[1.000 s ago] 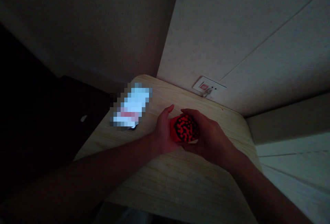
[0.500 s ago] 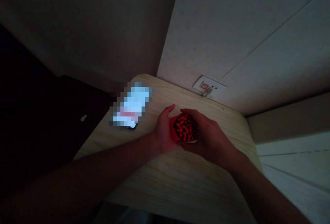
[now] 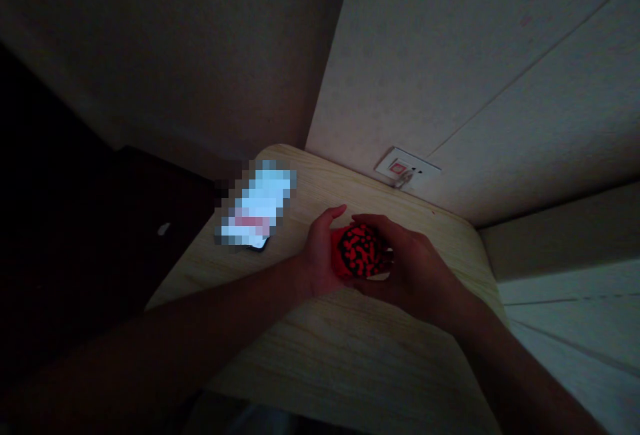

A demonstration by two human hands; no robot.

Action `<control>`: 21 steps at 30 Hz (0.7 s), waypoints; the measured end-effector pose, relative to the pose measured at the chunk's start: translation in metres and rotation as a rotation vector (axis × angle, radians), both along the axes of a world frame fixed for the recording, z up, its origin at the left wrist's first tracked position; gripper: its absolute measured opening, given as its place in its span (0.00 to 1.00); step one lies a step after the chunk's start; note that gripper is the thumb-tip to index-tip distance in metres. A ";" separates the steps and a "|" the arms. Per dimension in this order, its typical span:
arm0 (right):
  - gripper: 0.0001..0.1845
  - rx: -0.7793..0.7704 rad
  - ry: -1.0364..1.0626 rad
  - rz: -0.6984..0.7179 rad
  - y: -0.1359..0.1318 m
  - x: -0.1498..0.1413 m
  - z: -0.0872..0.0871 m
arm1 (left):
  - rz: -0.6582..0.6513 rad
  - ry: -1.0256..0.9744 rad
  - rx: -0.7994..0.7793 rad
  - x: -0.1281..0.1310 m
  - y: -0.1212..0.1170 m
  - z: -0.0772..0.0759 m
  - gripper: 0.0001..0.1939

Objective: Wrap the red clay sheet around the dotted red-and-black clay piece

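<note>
A round light with a black mottled pattern glows red between my two hands, over the wooden table. My left hand lies against its left side, the palm lit red and the thumb sticking up off it. That hand's other fingers are hidden behind the light, which seems to rest in the palm. From the right, my right hand curls round the light, fingers along its far edge and thumb along its near edge. A small gap shows between its palm and the light.
A lit phone with a blurred screen lies on the table, left of my hands. A socket with a plug is on the wall behind. A small white scrap shows in the dark at left.
My right hand has shifted slightly right, widening the gap between its palm and the light. The light and my left hand sit almost as before.
</note>
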State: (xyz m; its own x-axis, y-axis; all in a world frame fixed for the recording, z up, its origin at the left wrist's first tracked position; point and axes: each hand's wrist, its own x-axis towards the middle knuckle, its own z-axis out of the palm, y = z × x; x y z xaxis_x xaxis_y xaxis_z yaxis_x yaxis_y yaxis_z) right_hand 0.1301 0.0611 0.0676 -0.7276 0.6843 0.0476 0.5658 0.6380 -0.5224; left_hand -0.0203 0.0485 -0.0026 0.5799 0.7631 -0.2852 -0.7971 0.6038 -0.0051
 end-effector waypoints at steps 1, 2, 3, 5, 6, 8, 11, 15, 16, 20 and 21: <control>0.38 0.000 0.000 -0.005 0.000 0.000 -0.001 | 0.002 0.000 0.000 0.000 0.000 0.000 0.26; 0.38 0.002 0.003 -0.008 0.000 0.000 -0.001 | 0.003 0.005 -0.003 0.000 0.000 0.000 0.26; 0.38 0.001 0.005 -0.009 0.000 0.000 -0.001 | 0.002 0.010 -0.008 0.000 0.000 0.000 0.25; 0.37 -0.011 0.012 -0.008 0.000 0.000 -0.002 | -0.006 0.022 -0.021 0.000 0.001 0.000 0.25; 0.36 -0.023 0.017 -0.008 0.000 0.001 -0.002 | -0.012 0.024 -0.026 -0.001 0.001 0.000 0.25; 0.34 -0.058 0.021 -0.016 0.000 0.001 -0.001 | -0.023 0.015 -0.025 -0.001 0.000 -0.001 0.24; 0.31 -0.096 0.024 -0.035 0.000 0.002 0.000 | -0.025 0.007 -0.014 0.000 0.001 -0.001 0.23; 0.31 -0.082 0.022 -0.038 0.000 0.000 0.001 | -0.010 0.067 -0.016 0.002 0.002 -0.002 0.22; 0.30 -0.070 0.015 -0.040 0.000 -0.001 0.001 | -0.008 0.075 -0.012 0.002 0.003 -0.003 0.22; 0.29 -0.053 -0.003 -0.037 0.002 -0.002 0.001 | 0.015 0.063 -0.009 0.004 0.003 -0.005 0.21; 0.30 -0.056 -0.002 -0.036 0.002 -0.002 0.001 | 0.019 0.060 -0.011 0.005 0.003 -0.005 0.21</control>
State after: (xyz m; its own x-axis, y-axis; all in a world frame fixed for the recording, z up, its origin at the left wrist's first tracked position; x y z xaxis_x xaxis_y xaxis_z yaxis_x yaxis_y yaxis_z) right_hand 0.1282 0.0633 0.0690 -0.7023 0.7118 0.0069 0.5892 0.5868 -0.5555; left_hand -0.0157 0.0518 -0.0076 0.5470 0.7702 -0.3280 -0.8074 0.5889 0.0365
